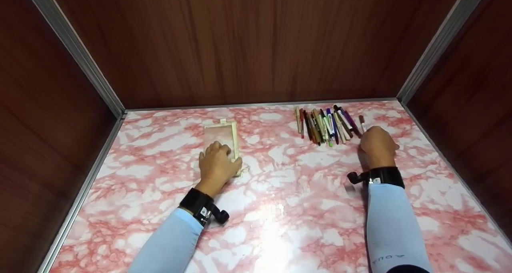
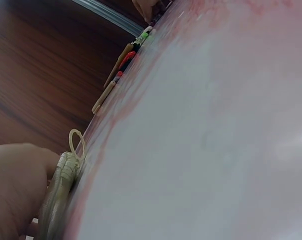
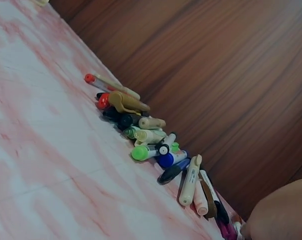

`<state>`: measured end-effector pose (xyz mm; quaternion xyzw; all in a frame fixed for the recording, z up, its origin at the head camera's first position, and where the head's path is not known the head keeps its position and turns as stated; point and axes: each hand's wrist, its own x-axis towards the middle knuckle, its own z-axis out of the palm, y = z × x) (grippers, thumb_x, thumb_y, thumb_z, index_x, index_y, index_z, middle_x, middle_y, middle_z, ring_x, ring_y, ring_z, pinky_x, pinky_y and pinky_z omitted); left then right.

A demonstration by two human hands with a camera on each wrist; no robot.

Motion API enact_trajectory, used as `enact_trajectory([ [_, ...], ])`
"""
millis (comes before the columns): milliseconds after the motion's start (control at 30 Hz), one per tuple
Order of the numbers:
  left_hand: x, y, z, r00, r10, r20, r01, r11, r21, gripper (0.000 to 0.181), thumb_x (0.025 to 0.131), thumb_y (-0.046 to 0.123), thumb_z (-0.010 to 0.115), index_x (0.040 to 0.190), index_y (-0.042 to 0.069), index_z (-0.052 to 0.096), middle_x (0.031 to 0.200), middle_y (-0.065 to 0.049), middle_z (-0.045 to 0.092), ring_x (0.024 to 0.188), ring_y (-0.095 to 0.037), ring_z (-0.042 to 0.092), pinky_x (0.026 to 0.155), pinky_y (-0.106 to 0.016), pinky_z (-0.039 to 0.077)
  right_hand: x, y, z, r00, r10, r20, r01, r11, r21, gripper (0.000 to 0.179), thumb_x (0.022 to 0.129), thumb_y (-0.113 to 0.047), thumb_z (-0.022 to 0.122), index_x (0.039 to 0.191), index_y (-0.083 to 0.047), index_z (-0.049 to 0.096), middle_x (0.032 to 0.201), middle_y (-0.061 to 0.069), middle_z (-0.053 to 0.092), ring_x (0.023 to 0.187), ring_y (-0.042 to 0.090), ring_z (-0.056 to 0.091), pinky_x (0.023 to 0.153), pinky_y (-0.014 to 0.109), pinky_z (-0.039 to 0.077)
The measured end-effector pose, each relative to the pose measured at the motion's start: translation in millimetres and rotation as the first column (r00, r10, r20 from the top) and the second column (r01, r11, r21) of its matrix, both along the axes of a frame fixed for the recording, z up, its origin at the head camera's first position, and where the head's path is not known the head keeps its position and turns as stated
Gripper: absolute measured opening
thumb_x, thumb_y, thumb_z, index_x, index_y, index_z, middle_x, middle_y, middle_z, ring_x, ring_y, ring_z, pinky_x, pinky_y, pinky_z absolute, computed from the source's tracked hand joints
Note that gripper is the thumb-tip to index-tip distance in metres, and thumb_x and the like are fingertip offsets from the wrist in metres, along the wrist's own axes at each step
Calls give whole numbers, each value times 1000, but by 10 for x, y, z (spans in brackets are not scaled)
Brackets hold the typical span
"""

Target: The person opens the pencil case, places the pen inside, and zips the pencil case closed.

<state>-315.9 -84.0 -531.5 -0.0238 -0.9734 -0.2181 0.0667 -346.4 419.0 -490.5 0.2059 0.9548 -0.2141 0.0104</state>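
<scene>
My left hand (image 1: 219, 161) rests on the near part of a flat zip pouch (image 1: 218, 132), fingers bent on its panel and thumb by its right edge. The pouch has cream trim and a see-through panel. In the left wrist view, a loop pull (image 2: 77, 142) sticks out from the end of the pouch edge (image 2: 56, 200). My right hand (image 1: 378, 145) pinches a white marker with a brown cap (image 1: 361, 119), at the right end of a row of pens and markers (image 1: 328, 125). The fingertips of the right hand are hidden in the head view.
Several coloured pens lie side by side near the back wall (image 1: 256, 45), caps in red, green, blue and purple. Wooden side walls with grey metal edging (image 1: 444, 45) enclose the pink-and-white marbled table (image 1: 288, 209).
</scene>
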Motion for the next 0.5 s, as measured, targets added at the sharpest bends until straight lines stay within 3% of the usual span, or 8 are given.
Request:
enact_trajectory([
  [133, -7, -8, -4, 999, 10, -53, -7, 999, 45, 44, 96, 58, 81, 105, 15, 80, 120, -3, 70, 125, -34, 67, 124, -65, 45, 19, -3, 2, 998, -12, -56, 13, 1000, 15, 38, 112, -21, 51, 115, 6, 77, 131, 39, 72, 118, 57, 70, 101, 79, 51],
  [267, -9, -15, -33, 991, 27, -133, -15, 996, 89, 30, 96, 44, 81, 101, 15, 88, 108, -3, 76, 109, -32, 73, 105, -57, 53, 32, -8, -34, 992, 19, -124, -19, 1000, 3, 31, 108, -18, 56, 103, 5, 76, 120, 37, 74, 107, 54, 72, 86, 68, 58],
  [500, -22, -15, -44, 981, 50, -186, -5, 972, 235, 27, 99, 35, 74, 98, 12, 88, 117, -3, 81, 118, -31, 73, 99, -57, 52, 45, 23, -78, 988, 23, -155, -30, 999, -43, 17, 93, -8, 56, 79, -3, 64, 100, 29, 70, 82, 40, 63, 68, 53, 53],
])
